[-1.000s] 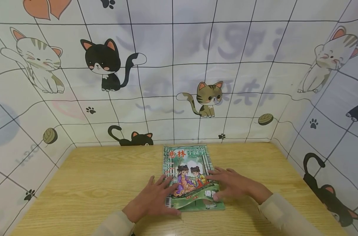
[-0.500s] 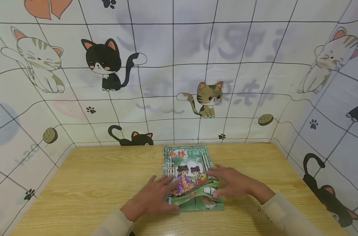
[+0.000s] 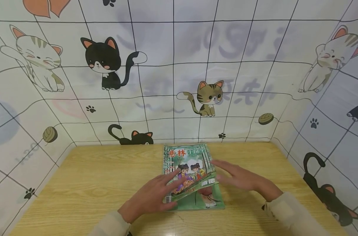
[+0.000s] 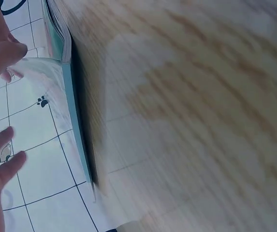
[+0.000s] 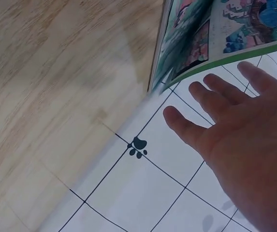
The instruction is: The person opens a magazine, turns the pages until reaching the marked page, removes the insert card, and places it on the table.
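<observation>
A green magazine (image 3: 187, 157), with two cartoon figures on its cover, lies on the wooden table in the head view. Its front cover (image 3: 207, 182) is lifted and bent at the lower right, baring part of a green picture page (image 3: 196, 201). My left hand (image 3: 152, 195) rests spread over the magazine's lower left. Beside the right edge is my right hand (image 3: 241, 177), fingers extended and close to the raised cover. The right wrist view shows colourful pictures inside the lifted leaf (image 5: 254, 29), above the fingers of my right hand (image 5: 235, 116). In the left wrist view, the spine (image 4: 74, 111) faces the camera.
The wooden table (image 3: 102, 180) extends to both sides of the magazine. A white cloth wall (image 3: 155, 82) printed with cats and grid lines closes off the back and sides.
The cover's lower right corner has risen higher and folded further back, baring more of the page beneath. My right hand has moved slightly up and right; the left hand has shifted slightly.
</observation>
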A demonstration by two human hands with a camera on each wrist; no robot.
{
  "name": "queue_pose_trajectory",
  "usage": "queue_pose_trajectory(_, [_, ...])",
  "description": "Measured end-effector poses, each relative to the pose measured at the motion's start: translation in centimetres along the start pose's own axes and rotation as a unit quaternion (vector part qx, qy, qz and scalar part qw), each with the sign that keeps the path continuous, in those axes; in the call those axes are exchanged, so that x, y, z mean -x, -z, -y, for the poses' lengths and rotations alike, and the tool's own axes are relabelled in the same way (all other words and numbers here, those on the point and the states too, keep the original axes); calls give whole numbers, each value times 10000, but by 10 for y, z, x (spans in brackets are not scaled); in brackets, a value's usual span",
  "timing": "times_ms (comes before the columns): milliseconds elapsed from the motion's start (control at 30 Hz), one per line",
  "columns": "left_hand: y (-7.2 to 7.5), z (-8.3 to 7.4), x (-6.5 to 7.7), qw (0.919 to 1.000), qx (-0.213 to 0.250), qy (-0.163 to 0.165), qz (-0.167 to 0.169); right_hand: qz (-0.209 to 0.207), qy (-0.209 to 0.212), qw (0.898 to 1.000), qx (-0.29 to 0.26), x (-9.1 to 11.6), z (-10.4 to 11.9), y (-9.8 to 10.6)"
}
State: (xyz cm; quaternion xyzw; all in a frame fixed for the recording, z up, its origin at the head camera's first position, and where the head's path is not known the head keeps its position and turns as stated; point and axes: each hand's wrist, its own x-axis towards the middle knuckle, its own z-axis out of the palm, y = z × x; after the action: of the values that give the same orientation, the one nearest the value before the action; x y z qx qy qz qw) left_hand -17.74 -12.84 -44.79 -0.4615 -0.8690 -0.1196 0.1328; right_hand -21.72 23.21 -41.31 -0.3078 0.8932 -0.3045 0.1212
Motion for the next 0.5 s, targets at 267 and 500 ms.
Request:
queue_pose_trajectory(267, [2,-1,1,9951,-596,-541,-580,-262,-422,9984,257,1,-6,0])
queue_pose_trajectory(500, [3,-1,5,9717,-1771,-1285,-893,331,139,9967,728,-4,-17,-18])
